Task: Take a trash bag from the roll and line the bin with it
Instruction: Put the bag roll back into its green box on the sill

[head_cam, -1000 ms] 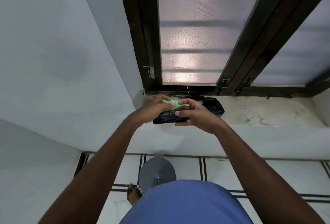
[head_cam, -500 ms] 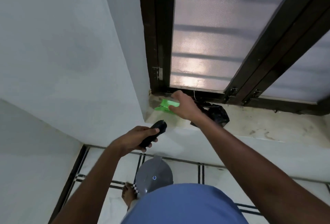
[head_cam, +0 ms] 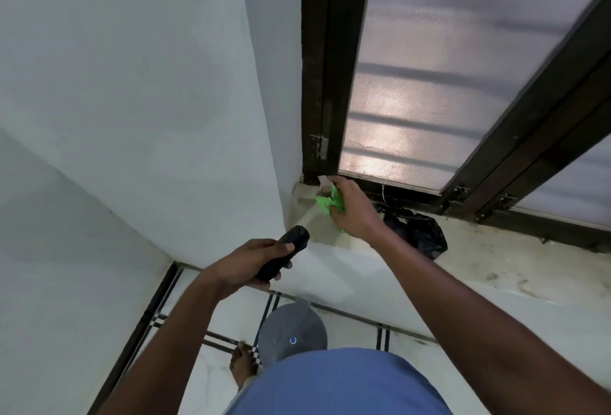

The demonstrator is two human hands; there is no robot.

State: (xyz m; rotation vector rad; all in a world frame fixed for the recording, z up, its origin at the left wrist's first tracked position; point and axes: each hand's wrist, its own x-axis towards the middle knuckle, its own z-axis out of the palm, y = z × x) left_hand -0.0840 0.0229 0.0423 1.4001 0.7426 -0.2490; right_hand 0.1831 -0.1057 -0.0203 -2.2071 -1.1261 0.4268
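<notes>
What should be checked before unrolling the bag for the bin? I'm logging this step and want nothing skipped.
1. Rolled black bag held in the left hand: ok, fingers wrapped around it.
2. Right hand free to help: not ok, it is on the green wrapper at the corner of the sill.
3. Bag unrolled: not ok, it is a tight roll.
4. Grey bin within reach: ok, on the floor below the hands.
5. Bin open and empty: cannot tell, only its top shows.
6. Other black bags left on the sill: ok.
</notes>
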